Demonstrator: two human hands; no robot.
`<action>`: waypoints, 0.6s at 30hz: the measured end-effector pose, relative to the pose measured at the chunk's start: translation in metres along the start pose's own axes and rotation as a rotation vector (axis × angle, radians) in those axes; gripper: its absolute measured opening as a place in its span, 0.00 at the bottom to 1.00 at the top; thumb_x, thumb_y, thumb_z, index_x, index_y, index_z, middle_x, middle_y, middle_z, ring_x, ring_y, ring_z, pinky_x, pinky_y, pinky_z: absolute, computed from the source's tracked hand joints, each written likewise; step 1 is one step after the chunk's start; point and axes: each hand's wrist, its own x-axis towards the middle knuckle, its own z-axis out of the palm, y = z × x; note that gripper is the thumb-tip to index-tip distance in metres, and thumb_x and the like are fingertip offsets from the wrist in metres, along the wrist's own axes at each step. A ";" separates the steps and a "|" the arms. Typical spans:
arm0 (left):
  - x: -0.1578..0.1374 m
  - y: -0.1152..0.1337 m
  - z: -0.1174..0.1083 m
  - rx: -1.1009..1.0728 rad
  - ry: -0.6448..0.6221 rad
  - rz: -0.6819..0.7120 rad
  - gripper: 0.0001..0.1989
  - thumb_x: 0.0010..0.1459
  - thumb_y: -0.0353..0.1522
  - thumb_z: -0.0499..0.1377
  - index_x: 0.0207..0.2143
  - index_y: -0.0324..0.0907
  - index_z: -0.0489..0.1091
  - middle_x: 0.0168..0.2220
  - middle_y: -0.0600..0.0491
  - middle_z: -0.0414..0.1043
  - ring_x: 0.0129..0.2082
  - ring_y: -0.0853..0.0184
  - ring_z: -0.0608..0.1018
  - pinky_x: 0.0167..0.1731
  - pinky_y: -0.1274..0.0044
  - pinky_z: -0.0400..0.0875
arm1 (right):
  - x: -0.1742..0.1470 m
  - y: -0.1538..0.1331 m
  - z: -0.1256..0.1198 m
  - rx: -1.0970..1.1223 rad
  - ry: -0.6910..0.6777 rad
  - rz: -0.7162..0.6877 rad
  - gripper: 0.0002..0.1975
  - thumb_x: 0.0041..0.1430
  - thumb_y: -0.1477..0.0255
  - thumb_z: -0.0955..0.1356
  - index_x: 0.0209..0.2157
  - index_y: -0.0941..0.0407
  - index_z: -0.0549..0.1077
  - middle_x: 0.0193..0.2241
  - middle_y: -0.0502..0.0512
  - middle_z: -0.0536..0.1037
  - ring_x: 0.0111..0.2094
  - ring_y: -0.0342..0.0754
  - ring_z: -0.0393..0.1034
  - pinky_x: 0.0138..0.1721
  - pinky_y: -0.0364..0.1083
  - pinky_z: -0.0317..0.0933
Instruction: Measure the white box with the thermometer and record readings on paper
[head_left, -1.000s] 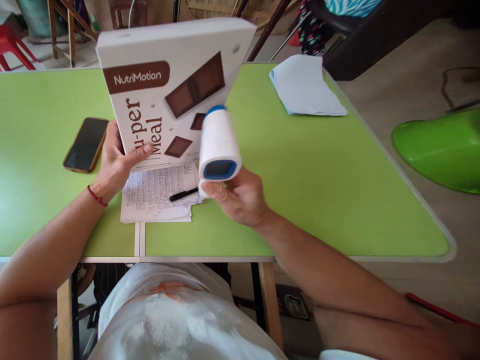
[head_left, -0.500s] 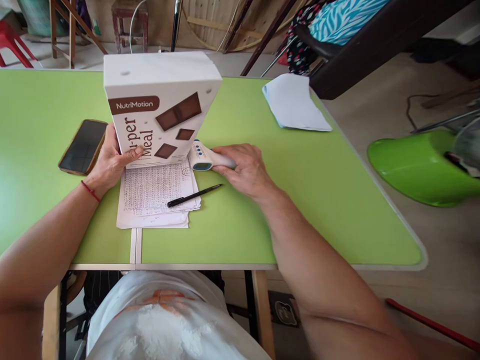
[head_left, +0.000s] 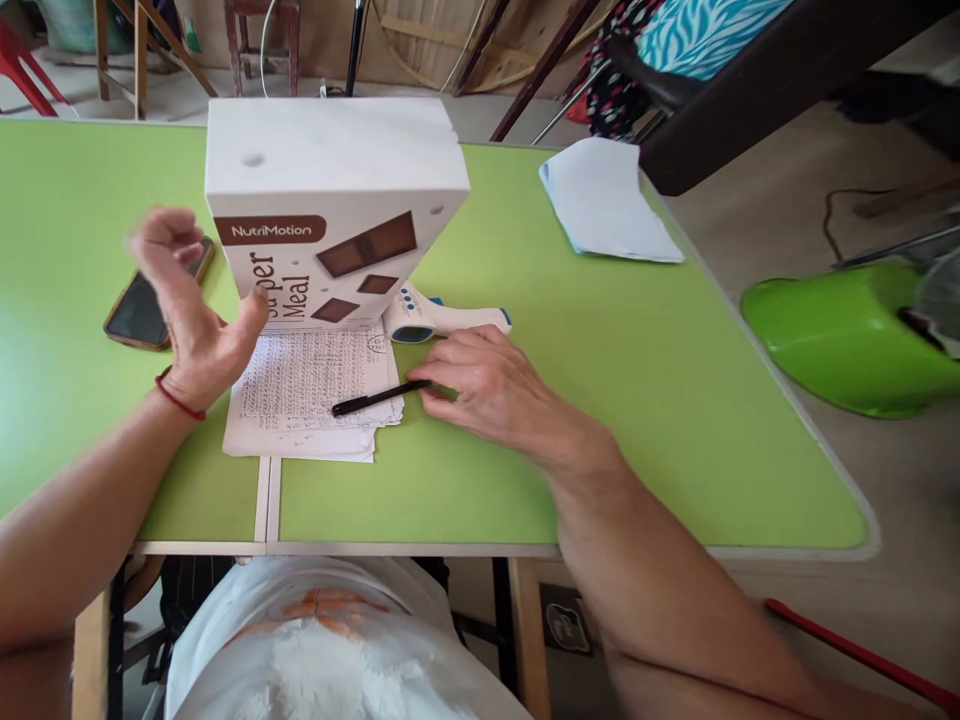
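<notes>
Across the lower right of the handwritten papers (head_left: 300, 385), the black pen (head_left: 371, 402) lay mostly sideways, its right end angled slightly away from the person. That end sat between thumb and forefinger of the right hand (head_left: 499, 392), the nearer one; whether they pinched it could not be told. Beside the white box (head_left: 300, 275), the left hand (head_left: 193, 328) was spread, well apart from the pen.

We see matt card on the box (head_left: 337, 205) — smooth plastic on the thermometer (head_left: 450, 319). Tabletop (head_left: 637, 380) looks smooth, faintly glossy.
</notes>
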 end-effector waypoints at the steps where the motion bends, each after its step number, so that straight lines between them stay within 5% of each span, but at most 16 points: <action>1: 0.001 0.009 -0.002 0.103 0.237 0.040 0.24 0.61 0.43 0.59 0.53 0.44 0.53 0.51 0.48 0.58 0.54 0.55 0.63 0.50 0.57 0.63 | -0.001 0.001 0.000 -0.021 -0.001 -0.012 0.07 0.53 0.80 0.67 0.28 0.57 0.76 0.22 0.53 0.75 0.27 0.48 0.68 0.32 0.49 0.60; 3: 0.000 0.027 -0.001 0.183 0.258 0.187 0.17 0.57 0.41 0.63 0.41 0.44 0.60 0.39 0.50 0.63 0.42 0.60 0.68 0.40 0.63 0.68 | -0.002 0.005 -0.002 -0.015 0.050 0.008 0.07 0.54 0.81 0.67 0.26 0.57 0.74 0.19 0.51 0.73 0.23 0.46 0.66 0.27 0.47 0.59; 6: -0.004 0.045 0.007 0.071 -0.081 0.395 0.05 0.61 0.31 0.57 0.38 0.45 0.62 0.30 0.54 0.67 0.26 0.68 0.70 0.23 0.74 0.66 | -0.001 0.005 -0.007 0.101 0.267 0.166 0.06 0.51 0.80 0.68 0.25 0.55 0.70 0.19 0.49 0.72 0.20 0.44 0.65 0.21 0.45 0.57; 10: -0.014 0.047 0.019 0.182 -0.533 0.445 0.10 0.66 0.37 0.53 0.41 0.40 0.69 0.42 0.49 0.76 0.29 0.67 0.77 0.26 0.74 0.69 | 0.006 -0.013 -0.006 0.555 0.558 0.433 0.05 0.51 0.76 0.68 0.27 0.52 0.69 0.21 0.47 0.74 0.21 0.44 0.67 0.23 0.45 0.62; 14: -0.021 0.042 0.025 0.236 -0.710 0.471 0.19 0.68 0.43 0.50 0.45 0.39 0.72 0.54 0.48 0.73 0.31 0.66 0.79 0.26 0.73 0.69 | 0.016 -0.032 0.009 0.916 0.498 0.584 0.02 0.51 0.75 0.66 0.28 0.53 0.71 0.19 0.46 0.73 0.20 0.43 0.67 0.21 0.44 0.62; 18: -0.023 0.044 0.028 0.325 -0.721 0.446 0.19 0.67 0.45 0.52 0.47 0.40 0.72 0.56 0.51 0.72 0.29 0.66 0.78 0.24 0.73 0.69 | 0.023 -0.035 0.022 0.927 0.428 0.678 0.03 0.46 0.74 0.68 0.26 0.53 0.69 0.17 0.44 0.70 0.16 0.40 0.60 0.16 0.42 0.55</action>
